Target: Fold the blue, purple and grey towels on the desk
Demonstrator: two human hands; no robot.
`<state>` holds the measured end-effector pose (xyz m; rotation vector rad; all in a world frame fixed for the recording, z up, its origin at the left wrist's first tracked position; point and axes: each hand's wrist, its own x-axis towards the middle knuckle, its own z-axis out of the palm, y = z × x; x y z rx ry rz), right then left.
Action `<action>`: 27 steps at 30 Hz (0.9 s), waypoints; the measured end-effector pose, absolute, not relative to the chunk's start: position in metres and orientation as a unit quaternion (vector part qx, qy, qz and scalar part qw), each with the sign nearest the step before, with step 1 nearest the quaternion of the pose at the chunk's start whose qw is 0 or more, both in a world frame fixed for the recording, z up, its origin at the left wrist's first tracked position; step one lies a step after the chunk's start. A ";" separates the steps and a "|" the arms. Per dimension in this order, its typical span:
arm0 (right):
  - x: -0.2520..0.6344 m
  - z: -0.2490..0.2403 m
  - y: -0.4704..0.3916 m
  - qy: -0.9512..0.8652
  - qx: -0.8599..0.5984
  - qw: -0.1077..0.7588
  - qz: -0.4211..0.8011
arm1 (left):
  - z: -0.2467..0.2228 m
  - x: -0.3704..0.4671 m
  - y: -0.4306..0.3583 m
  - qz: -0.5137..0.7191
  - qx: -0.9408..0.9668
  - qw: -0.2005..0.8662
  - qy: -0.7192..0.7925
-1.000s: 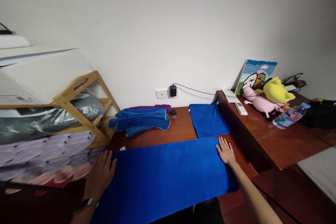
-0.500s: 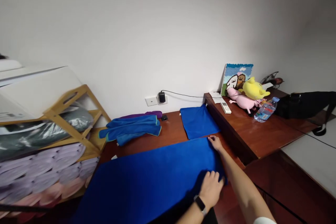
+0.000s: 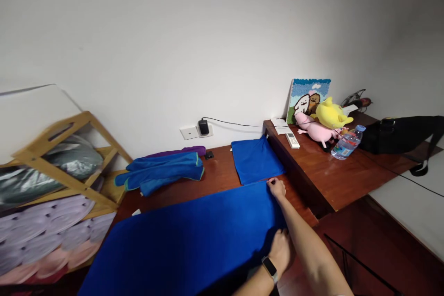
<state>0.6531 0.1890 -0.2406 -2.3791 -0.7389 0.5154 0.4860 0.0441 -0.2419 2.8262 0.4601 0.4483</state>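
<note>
A large blue towel (image 3: 187, 231) lies spread over the wooden desk, its near side in shadow. My right hand (image 3: 277, 188) pinches its far right corner between thumb and fingers. Lower down, at the towel's right edge, my left hand (image 3: 280, 249) with a watch (image 3: 269, 266) on the wrist is closed on the cloth; its fingertips are partly hidden. Just beyond my right hand sits a smaller folded blue towel (image 3: 256, 159). Crumpled blue cloths with green edging (image 3: 166, 171) lie at the back left, over a purple cloth (image 3: 183, 151).
On the raised wooden surface (image 3: 319, 180) at the right are a remote control (image 3: 292, 140), pink and yellow plush toys (image 3: 333, 113), a water bottle (image 3: 348, 143) and a black bag (image 3: 398, 134). A charger (image 3: 203, 126) trails its cable across. A wooden rack (image 3: 62, 171) stands left.
My left hand's fingers, spread before, have curled in at the towel's right edge. My right hand keeps its hold on the corner. The view has shifted slightly to the right.
</note>
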 end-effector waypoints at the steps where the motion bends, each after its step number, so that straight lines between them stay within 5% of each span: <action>1: 0.652 -0.237 0.188 -0.284 -0.885 0.313 0.195 | -0.237 0.481 0.042 0.148 0.967 0.125 0.163; 6: 0.646 -0.203 0.189 -0.335 -0.820 0.410 0.218 | -0.207 0.432 0.036 0.150 0.958 0.131 0.205; 11: 0.608 -0.161 0.216 -0.422 -0.725 0.453 0.303 | -0.175 0.343 0.051 0.283 0.891 0.184 0.305; 21: 0.422 -0.087 0.311 -0.598 -0.535 0.426 0.418 | -0.122 0.143 0.071 0.393 0.629 0.373 0.558; 27: 0.280 -0.067 0.370 -0.785 -0.443 0.343 0.265 | -0.110 0.033 0.073 0.327 0.508 0.380 0.700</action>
